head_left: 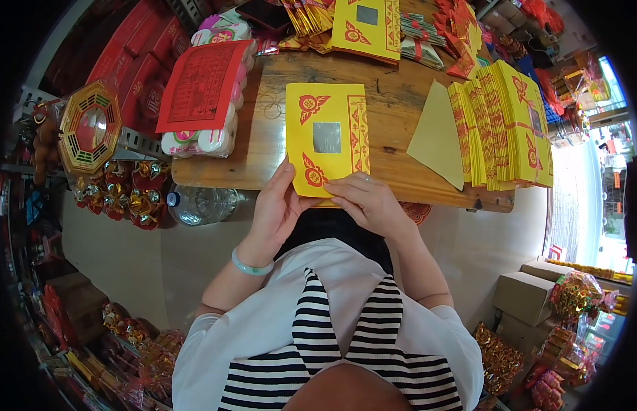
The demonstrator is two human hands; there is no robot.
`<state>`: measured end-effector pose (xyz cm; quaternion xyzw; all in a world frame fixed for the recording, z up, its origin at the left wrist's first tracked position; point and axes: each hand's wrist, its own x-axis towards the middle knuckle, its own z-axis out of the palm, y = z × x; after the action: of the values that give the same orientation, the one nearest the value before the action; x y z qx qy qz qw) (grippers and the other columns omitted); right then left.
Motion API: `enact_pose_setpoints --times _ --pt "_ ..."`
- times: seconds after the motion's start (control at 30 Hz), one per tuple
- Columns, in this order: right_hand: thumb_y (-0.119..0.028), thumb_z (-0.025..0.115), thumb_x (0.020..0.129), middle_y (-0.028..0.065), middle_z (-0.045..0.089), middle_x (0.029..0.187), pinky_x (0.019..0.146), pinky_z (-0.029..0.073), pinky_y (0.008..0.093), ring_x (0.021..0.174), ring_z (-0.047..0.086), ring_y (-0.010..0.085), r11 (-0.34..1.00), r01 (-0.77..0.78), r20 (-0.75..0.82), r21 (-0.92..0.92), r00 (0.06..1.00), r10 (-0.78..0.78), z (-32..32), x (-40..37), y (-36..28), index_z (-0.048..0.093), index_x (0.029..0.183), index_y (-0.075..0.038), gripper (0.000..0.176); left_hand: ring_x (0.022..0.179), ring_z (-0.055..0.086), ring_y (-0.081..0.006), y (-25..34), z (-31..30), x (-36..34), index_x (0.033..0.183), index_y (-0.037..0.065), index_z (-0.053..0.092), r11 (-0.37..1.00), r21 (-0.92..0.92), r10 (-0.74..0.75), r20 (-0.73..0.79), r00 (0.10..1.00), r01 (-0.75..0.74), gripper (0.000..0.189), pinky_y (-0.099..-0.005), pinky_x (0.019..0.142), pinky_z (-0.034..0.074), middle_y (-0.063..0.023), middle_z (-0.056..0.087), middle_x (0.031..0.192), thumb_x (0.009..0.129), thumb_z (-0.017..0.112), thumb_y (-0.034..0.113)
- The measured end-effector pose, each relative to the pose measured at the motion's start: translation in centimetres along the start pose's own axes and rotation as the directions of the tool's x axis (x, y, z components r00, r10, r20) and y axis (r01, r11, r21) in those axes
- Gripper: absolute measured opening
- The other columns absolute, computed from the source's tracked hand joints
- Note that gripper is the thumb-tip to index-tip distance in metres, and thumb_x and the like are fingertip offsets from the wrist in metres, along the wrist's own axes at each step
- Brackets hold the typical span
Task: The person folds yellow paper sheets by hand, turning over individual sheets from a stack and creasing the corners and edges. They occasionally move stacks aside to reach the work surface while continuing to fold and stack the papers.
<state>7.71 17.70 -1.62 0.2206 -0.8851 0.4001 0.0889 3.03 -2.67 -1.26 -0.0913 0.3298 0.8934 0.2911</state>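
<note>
A yellow joss paper sheet or thin stack (335, 109), printed with red motifs and a silver square, lies at the near part of the wooden table. Its lower edge reaches the table's front edge. My left hand (276, 198) grips the lower left corner, thumb along the side, a pale green bangle on the wrist. At the lower right edge, my right hand (368, 200) has its fingers bent over the top face, with a ring on one finger. The undersides of both grips are hidden.
Tied bundles of yellow joss paper (503, 130) stand at the right, beside a plain tan sheet (438, 137). Another yellow stack (366, 31) is at the back. A red printed sheet (202, 85) lies over wrapped rolls at left. A plastic bottle (203, 204) sits below the table edge.
</note>
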Motion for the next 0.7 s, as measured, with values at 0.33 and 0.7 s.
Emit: enact_pose_setpoints --times 0.33,0.7 --pt "-0.007 0.066 0.086 0.0029 0.069 0.108 0.079 0.051 0.0304 0.090 0.064 0.0220 0.999 -0.026 0.033 0.020 0.999 0.025 -0.31 0.03 0.20 0.069 0.109 -0.008 0.024 0.106 0.067 -0.0235 0.31 0.20 -0.02 0.148 0.006 0.033 1.000 0.000 -0.018 0.011 1.000 0.018 0.045 -0.0335 0.083 0.060 -0.0158 0.057 0.131 0.106 0.038 0.019" --pt "-0.007 0.065 0.086 0.0024 0.070 0.107 0.078 0.051 0.0299 0.089 0.063 0.0219 1.000 -0.004 0.033 0.012 0.999 0.004 -0.30 0.11 0.39 0.069 0.110 -0.008 0.024 0.104 0.067 -0.0229 0.32 0.19 0.02 0.147 0.006 0.035 1.000 0.000 -0.020 0.010 1.000 0.020 0.044 -0.0345 0.083 0.060 -0.0147 0.059 0.129 0.105 0.040 0.019"
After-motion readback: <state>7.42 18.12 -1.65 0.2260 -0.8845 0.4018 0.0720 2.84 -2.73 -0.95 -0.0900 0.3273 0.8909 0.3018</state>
